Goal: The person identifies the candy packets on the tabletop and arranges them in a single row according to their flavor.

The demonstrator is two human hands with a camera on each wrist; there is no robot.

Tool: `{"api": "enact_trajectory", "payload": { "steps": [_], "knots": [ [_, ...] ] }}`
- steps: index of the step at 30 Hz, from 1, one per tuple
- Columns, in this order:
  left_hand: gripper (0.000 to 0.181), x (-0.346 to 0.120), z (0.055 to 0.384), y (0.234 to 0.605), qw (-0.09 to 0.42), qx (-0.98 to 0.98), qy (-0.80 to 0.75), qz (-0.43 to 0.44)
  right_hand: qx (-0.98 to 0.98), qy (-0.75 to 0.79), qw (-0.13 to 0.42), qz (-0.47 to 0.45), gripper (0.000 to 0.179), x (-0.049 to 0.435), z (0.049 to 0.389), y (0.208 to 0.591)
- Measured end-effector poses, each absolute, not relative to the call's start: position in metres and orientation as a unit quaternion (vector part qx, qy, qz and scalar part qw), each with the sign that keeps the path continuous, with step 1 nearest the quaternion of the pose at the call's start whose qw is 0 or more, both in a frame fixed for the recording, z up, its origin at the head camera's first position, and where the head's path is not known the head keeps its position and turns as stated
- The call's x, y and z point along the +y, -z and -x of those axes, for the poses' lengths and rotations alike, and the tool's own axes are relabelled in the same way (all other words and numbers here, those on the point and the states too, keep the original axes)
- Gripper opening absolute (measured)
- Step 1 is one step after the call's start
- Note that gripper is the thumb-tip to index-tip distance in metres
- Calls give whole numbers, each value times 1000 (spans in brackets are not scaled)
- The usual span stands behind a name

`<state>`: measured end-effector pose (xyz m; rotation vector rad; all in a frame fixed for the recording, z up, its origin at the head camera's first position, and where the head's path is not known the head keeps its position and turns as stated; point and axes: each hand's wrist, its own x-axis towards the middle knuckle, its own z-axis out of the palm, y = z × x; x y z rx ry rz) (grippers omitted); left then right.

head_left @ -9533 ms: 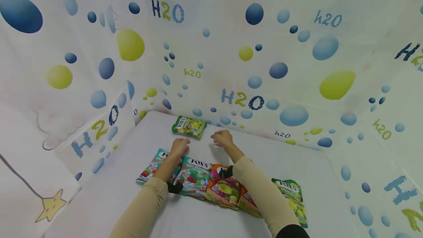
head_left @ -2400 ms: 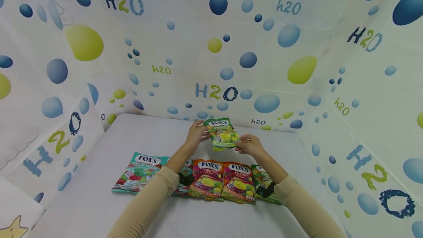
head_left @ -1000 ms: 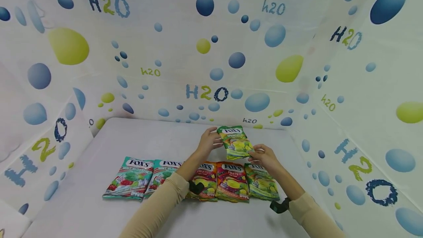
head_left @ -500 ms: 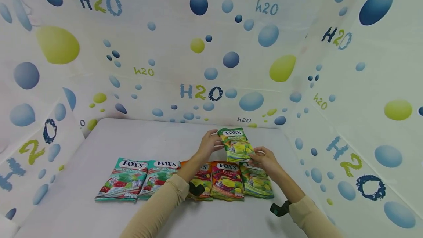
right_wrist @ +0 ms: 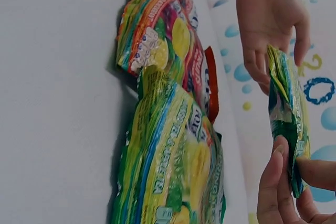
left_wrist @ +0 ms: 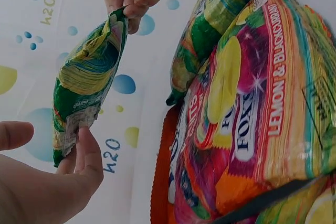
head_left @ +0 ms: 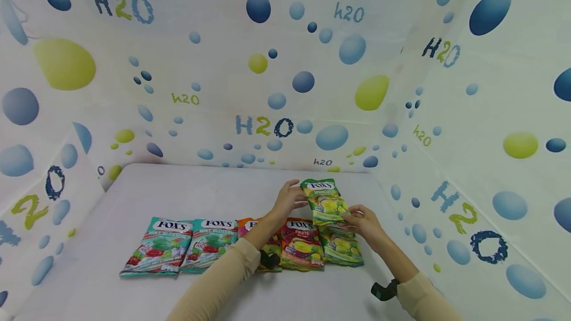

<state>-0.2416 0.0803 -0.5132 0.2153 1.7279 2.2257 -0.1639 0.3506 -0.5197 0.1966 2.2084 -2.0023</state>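
Raised over the table, a green Fox's candy bag (head_left: 325,202) is tilted with its printed front toward the head camera. My right hand (head_left: 363,224) pinches its lower right corner between thumb and fingers. At the other end my left hand (head_left: 287,201) touches the bag's back with extended fingers (left_wrist: 89,156), its thumb standing apart. Just below the held bag lies a second green bag (head_left: 343,251), partly covered by it in the head view. It ends a row with two orange-red Fruits bags, one of them the Fruits bag (head_left: 302,249) beside it.
Two teal Mint Blossom bags, the outer mint bag (head_left: 156,249) and the inner mint bag (head_left: 211,241), form the row's left end. My left forearm crosses the other Fruits bag (head_left: 247,226). Printed white walls (head_left: 214,128) enclose the white table (head_left: 178,189) at back and sides.
Earlier the raised bag lay at the table's back and another green bag lay apart at right; that one now sits in the row. Recently the held bag has come slightly lower as the view turned right.
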Motion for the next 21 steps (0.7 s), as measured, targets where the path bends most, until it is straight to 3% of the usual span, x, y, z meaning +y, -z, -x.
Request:
{"api": "enact_trajectory", "payload": {
  "steps": [13, 21],
  "knots": [
    [66, 113, 239, 520, 177, 607, -768, -105, 741, 665, 58, -74, 44, 385, 143, 522],
    [62, 129, 236, 522, 200, 602, -765, -111, 741, 662, 42, -102, 39, 401, 135, 527]
  ]
}}
